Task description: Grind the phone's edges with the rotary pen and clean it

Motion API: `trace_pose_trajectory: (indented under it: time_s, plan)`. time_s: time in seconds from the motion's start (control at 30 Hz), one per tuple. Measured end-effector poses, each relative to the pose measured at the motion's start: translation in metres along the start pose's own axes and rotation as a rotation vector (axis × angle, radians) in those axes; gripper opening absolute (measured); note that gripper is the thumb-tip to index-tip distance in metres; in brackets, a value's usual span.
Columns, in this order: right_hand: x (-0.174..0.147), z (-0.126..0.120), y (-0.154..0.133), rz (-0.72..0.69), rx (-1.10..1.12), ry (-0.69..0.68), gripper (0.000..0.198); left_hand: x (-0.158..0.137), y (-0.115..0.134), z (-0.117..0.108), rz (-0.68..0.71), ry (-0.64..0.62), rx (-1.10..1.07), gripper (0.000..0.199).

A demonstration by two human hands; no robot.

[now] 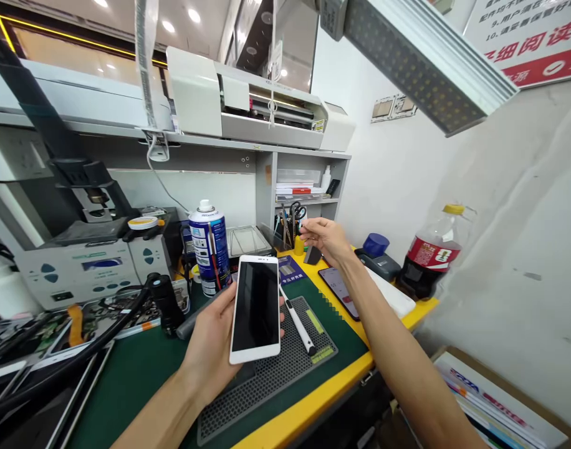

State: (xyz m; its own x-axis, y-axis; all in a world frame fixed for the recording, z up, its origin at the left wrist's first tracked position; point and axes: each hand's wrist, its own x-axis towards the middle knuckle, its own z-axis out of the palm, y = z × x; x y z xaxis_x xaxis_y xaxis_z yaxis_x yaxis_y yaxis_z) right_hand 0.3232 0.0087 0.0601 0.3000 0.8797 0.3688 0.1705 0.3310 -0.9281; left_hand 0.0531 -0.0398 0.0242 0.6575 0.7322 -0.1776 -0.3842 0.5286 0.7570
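Note:
A white smartphone (256, 310) with a dark screen lies upright in my left hand (216, 333), its fingers wrapped around the back and edges. My right hand (327, 239) reaches out over the far part of the bench, thumb and fingertips pinched together. What it holds, if anything, is too small to make out. Just behind those fingertips stands a group of tools with black-handled scissors (298, 211). Beneath the phone is a grey perforated mat (276, 380), and a white pen-like screwdriver (300, 327) rests on it.
Left of the phone stand a blue spray can (209, 249) and a grey soldering station (103, 265). Another phone (339, 290) lies under my right forearm. A cola bottle (432, 255) is by the wall. A lamp (421, 62) hangs overhead.

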Motion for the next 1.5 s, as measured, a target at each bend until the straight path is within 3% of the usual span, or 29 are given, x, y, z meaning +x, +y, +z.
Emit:
trace_pose_trajectory:
  time_s: [0.23, 0.37, 0.47, 0.57, 0.83, 1.1, 1.5]
  plan:
    - [-0.043, 0.056, -0.008, -0.154, -0.224, -0.141, 0.053, 0.003, 0.001, -0.004, -0.008, 0.049, -0.136, 0.047]
    - [-0.072, 0.070, -0.014, -0.184, -0.349, -0.402, 0.131, 0.004, 0.004, -0.004, 0.015, 0.030, -0.187, 0.041]
    - [-0.083, 0.077, -0.013, -0.205, -0.579, -0.649, 0.150, 0.006, 0.003, -0.003, 0.018, 0.009, -0.235, 0.042]
    - [-0.088, 0.083, -0.009, -0.219, -0.643, -0.750, 0.153, 0.006, 0.001, -0.002, 0.018, -0.011, -0.266, 0.044]
    - [-0.081, 0.088, 0.001, -0.215, -0.661, -0.789, 0.151, 0.006, 0.000, -0.003, 0.004, -0.072, -0.266, 0.047]
    - [-0.072, 0.086, 0.002, -0.104, -0.598, -0.895, 0.156, 0.004, -0.003, 0.003, 0.015, -0.072, -0.228, 0.044]
    - [-0.078, 0.089, -0.007, -0.058, -0.552, -0.840, 0.154, 0.000, -0.010, 0.004, 0.029, -0.031, -0.077, 0.045]
